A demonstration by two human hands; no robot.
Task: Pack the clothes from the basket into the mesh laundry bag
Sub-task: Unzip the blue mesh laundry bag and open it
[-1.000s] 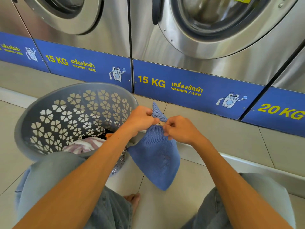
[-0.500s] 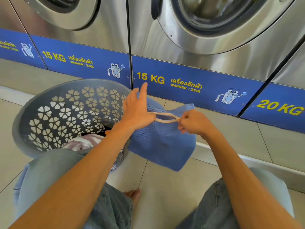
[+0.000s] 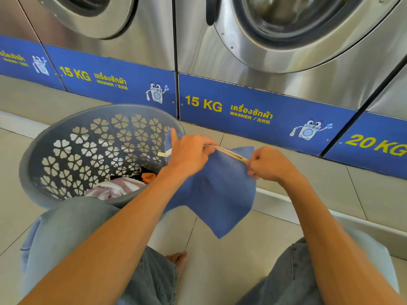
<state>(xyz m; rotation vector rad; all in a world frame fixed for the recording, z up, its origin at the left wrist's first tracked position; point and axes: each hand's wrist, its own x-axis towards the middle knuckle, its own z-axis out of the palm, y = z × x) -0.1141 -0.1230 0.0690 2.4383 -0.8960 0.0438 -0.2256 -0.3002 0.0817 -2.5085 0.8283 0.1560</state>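
Note:
A blue mesh laundry bag [image 3: 217,194] hangs in front of me above the floor tiles. My left hand [image 3: 189,151] grips its top edge at the left, beside the basket rim. My right hand [image 3: 269,165] pinches the right end of the bag's beige zipper strip [image 3: 229,151], which is stretched between both hands. The grey plastic basket [image 3: 66,133] with flower-shaped holes stands on the floor at my left. Inside it lie a striped pale cloth [image 3: 114,187] and some dark and orange clothes [image 3: 147,176], partly hidden by my left arm.
Steel front-loading washers [image 3: 286,40] with blue 15 KG and 20 KG panels fill the wall ahead. A raised tiled step [image 3: 308,172] runs below them. My knees in jeans and a bare foot [image 3: 178,259] are at the bottom.
My hands have drawn apart along the top of the bag, stretching the beige zipper strip longer. The bag has spread wider and lifted a little.

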